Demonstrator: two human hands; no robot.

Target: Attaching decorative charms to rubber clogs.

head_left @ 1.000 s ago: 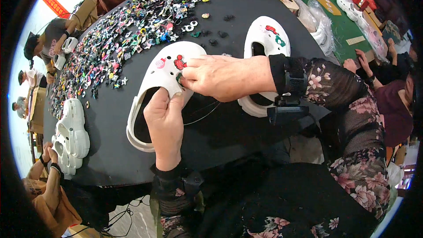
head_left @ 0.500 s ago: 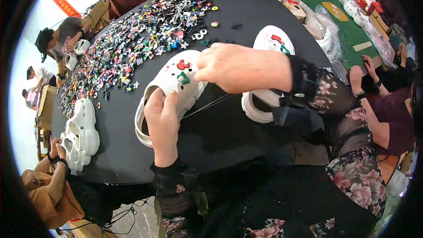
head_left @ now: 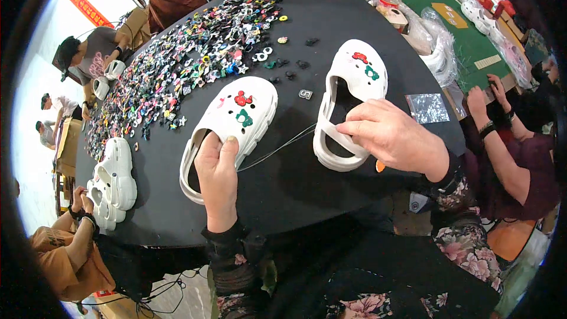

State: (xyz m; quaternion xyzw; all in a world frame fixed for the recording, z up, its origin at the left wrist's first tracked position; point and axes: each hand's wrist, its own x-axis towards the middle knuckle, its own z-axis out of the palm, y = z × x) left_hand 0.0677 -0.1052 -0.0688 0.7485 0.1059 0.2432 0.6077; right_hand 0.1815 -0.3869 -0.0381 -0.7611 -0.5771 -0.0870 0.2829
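The left white clog (head_left: 260, 95) is in the middle of the black worktop (head_left: 295, 186), its toe toward the far side. Its upper carries a red charm (head_left: 243, 98), a green charm (head_left: 244, 118) and, at the left, a pink charm (head_left: 221, 103). The person's left hand (head_left: 217, 174) holds this clog by the rim of the foot opening, thumb on the upper and fingers inside.

Just to the right is the right white clog (head_left: 357, 87), with its own red and green charms near the toe. The right hand (head_left: 393, 139) is narrow, fingertips bunched at the heel strap (head_left: 334, 136); whether they pinch the strap or only lie over it, I cannot tell. A thin pale cord (head_left: 277, 149) spans the space between the clogs.

Beyond them lie a small grey charm (head_left: 305, 94) and several black charms (head_left: 302, 64); a large heap of mixed charms (head_left: 195, 53) spreads over the far left. A silvery packet (head_left: 428, 108) lies right of the right clog. Near the left edge stand more white clogs (head_left: 121, 180), beside a co-worker's hands (head_left: 82, 201). At the far right, a red-lidded jar (head_left: 390, 0) stands near a green worktop (head_left: 466, 53).
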